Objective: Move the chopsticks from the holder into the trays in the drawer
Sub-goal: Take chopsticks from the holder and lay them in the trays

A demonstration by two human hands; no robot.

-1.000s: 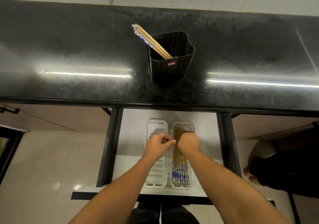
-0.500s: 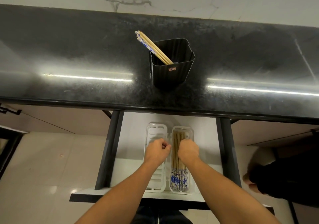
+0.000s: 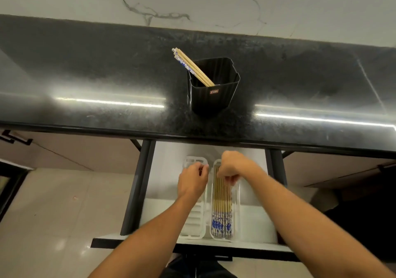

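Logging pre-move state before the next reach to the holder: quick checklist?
1. Chopsticks left in holder: ok, a few lean out at its left.
2. Drawer open: ok.
3. Left tray free: ok, no chopsticks visible.
4. Right tray load lying lengthwise: ok.
5. Left hand empty: cannot tell, fingers curled.
6. Right hand clear of tray: not ok, over its far end.

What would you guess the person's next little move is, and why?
Probably lifting one hand to the black holder for more chopsticks. A few still lean in it, the right tray already holds a neat row, the left tray looks empty, and neither the left hand nor the right hand visibly holds anything.
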